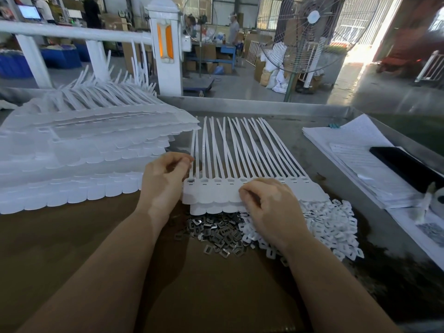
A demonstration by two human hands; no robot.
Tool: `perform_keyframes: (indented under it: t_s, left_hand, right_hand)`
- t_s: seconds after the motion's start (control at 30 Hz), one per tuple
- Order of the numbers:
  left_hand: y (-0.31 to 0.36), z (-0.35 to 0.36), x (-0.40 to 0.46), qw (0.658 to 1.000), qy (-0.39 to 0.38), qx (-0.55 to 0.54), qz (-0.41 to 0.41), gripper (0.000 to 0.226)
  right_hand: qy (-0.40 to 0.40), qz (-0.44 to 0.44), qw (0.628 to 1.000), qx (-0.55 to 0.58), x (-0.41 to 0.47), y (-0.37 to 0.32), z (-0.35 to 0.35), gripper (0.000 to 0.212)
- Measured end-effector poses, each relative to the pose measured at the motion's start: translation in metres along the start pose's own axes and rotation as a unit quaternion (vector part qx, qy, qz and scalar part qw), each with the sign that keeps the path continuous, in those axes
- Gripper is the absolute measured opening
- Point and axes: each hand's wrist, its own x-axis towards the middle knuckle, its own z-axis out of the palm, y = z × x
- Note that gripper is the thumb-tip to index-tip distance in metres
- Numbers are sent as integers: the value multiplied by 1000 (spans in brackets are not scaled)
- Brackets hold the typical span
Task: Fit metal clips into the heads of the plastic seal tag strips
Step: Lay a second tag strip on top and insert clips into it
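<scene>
Plastic tag strips (240, 188) under both hands

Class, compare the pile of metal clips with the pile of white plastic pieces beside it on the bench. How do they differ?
The metal clips are grey and shiny; the white plastic pieces are matte white. The clips lie uncovered, while the right hand rests over part of the white pile. Both are loose heaps of small slotted pieces.

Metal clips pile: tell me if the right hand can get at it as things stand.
Probably yes. The right hand rests on the strip heads just beyond the metal clips, which lie uncovered on the cardboard; nothing blocks the way.
</scene>
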Motion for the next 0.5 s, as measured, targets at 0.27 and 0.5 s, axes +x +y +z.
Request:
perform_keyframes:
  t_s: [0.27,0.5]
  left_hand:
    - [20,-1,-16,900,-356,205,145,11]
    - [16,3,-15,846,-423,287,152,17]
  right_hand:
    - [1,3,1000,3,0,0,0,15]
    - [-2,5,1000,4,0,-1,-1,15]
